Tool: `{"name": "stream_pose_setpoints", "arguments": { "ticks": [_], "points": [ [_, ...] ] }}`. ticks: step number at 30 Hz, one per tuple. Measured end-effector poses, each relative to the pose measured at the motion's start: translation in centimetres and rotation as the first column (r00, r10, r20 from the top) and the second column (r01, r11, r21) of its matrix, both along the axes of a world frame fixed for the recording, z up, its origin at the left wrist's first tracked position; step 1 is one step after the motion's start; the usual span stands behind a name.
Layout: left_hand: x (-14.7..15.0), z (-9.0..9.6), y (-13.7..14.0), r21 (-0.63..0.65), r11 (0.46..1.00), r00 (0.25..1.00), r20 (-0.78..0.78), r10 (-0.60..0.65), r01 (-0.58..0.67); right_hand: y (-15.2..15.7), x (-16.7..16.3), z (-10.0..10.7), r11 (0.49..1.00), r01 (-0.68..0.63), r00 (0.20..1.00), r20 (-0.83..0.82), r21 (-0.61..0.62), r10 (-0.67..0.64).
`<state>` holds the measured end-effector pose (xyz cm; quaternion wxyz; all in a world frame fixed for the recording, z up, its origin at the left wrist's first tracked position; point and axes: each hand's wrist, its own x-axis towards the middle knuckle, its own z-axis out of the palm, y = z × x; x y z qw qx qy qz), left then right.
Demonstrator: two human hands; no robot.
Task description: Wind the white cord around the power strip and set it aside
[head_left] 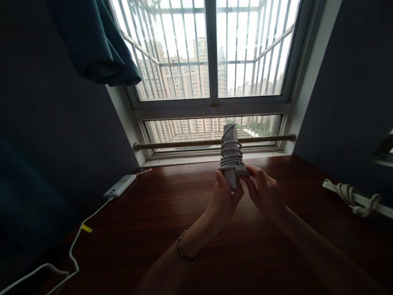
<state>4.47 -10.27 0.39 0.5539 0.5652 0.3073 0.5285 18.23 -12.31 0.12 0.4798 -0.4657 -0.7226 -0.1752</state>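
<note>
1. Currently the left hand [222, 196] grips the lower end of a grey power strip [231, 157], fingers closed round it, keeping it upright above the bench [184, 229], just in front of the window [211, 82].
2. Its cord [230, 153] is coiled round the body, apparently to keep it tidy.
3. The right hand [265, 192] pinches the plug end at the coil's base, fingers closed on it, likely to stop the coil slackening.
4. Well left of the window: power bank [119, 186] with white cable [73, 246]. Well right: second corded strip [356, 198].
</note>
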Motion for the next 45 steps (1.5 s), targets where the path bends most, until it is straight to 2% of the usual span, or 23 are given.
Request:
{"name": "stream_pose_setpoints", "arguments": {
  "ticks": [3, 5, 8, 11, 13, 16, 18, 20, 22, 23, 24, 26, 27, 28, 30, 33, 35, 37, 39, 42, 45],
  "points": [
    [0.0, -0.2, -0.4, 0.196, 0.976, 0.984, -0.128, 0.122, -0.096, -0.2, -0.5, -0.1, 0.99, 0.131, 0.991, 0.012, 0.052, -0.132],
    [0.1, -0.3, -0.2, 0.211, 0.971, 0.979, -0.143, 0.144, -0.112, -0.3, -0.8, 0.0, 0.979, 0.199, 0.979, 0.038, 0.051, -0.201],
    [0.4, -0.4, 0.4, 0.06, 0.998, 1.0, -0.01, 0.013, -0.013, -0.2, -1.4, 0.4, 0.952, 0.306, 0.951, 0.043, 0.012, -0.307],
    [1.0, -0.7, 1.0, -0.139, 0.971, 0.968, 0.187, -0.168, 0.196, 0.2, -1.5, 0.7, 0.933, 0.36, 0.931, -0.046, -0.024, -0.361],
    [1.3, -0.9, 1.3, -0.185, 0.944, 0.94, 0.261, -0.22, 0.272, 0.6, -1.1, 0.5, 0.946, 0.305, 0.939, -0.127, -0.112, -0.318],
    [1.7, -1.3, 1.5, -0.172, 0.938, 0.922, 0.303, -0.241, 0.302, 1.3, 0.1, -0.2, 0.958, 0.14, 0.934, -0.287, -0.252, -0.212],
    [1.8, -1.5, 1.5, -0.16, 0.933, 0.909, 0.329, -0.258, 0.322, 1.8, 0.9, -0.8, 0.96, 0.036, 0.901, -0.406, -0.279, -0.152],
    [2.0, -1.7, 1.5, -0.142, 0.925, 0.886, 0.367, -0.283, 0.354, 2.0, 1.5, -1.4, 0.951, -0.078, 0.835, -0.541, -0.3, -0.102],
    [2.3, -2.1, 1.5, -0.12, 0.92, 0.866, 0.402, -0.299, 0.373, 2.0, 1.7, -1.7, 0.904, -0.253, 0.692, -0.717, -0.345, -0.08],
    [2.6, -2.4, 1.4, -0.111, 0.92, 0.857, 0.42, -0.299, 0.376, 1.9, 1.7, -1.8, 0.856, -0.377, 0.593, -0.802, -0.354, -0.07],
    [2.9, -2.8, 1.4, -0.106, 0.92, 0.848, 0.439, -0.297, 0.377, 1.7, 1.6, -1.9, 0.785, -0.517, 0.486, -0.872, -0.34, -0.058],
    [3.6, -3.8, 1.3, -0.104, 0.921, 0.833, 0.473, -0.286, 0.375, 1.1, 1.5, -2.0, 0.619, -0.749, 0.279, -0.96, -0.236, -0.028],
    [4.0, -4.4, 1.3, -0.101, 0.92, 0.828, 0.48, -0.29, 0.38, 0.7, 1.5, -2.2, 0.556, -0.813, 0.201, -0.98, -0.174, -0.013],
    [4.4, -5.0, 1.2, -0.088, 0.917, 0.827, 0.472, -0.306, 0.39, 0.3, 1.5, -2.3, 0.527, -0.84, 0.151, -0.989, -0.13, -0.004],
    [5.0, -6.3, 0.9, -0.036, 0.915, 0.856, 0.369, -0.362, 0.402, -0.4, 1.7, -2.9, 0.539, -0.834, 0.137, -0.991, -0.117, -0.002],
    [5.5, -8.2, 0.6, 0.085, 0.907, 0.91, 0.006, -0.416, 0.414, -1.4, 2.5, -4.2, 0.577, -0.803, 0.198, -0.98, -0.15, 0.022],
    [5.4, -9.1, 0.3, 0.126, 0.892, 0.895, -0.172, -0.411, 0.434, -2.1, 3.3, -5.2, 0.597, -0.788, 0.216, -0.975, -0.151, 0.039],
    [5.1, -9.5, 0.0, 0.128, 0.873, 0.867, -0.249, -0.431, 0.471, -2.9, 4.1, -6.2, 0.624, -0.764, 0.235, -0.972, -0.167, 0.028],
    [4.5, -9.4, -0.4, 0.13, 0.853, 0.838, -0.313, -0.448, 0.505, -3.8, 4.7, -7.2, 0.622, -0.76, 0.236, -0.972, -0.188, -0.006],
    [3.3, -8.9, -1.3, 0.135, 0.809, 0.754, -0.475, -0.453, 0.571, -5.1, 5.4, -8.7, 0.581, -0.792, 0.172, -0.982, -0.185, -0.079],
    [1.6, -8.8, -2.4, 0.11, 0.754, 0.621, -0.648, -0.44, 0.648, -6.4, 6.1, -9.7, 0.538, -0.825, 0.113, -0.983, -0.172, -0.142]
  ]
}}
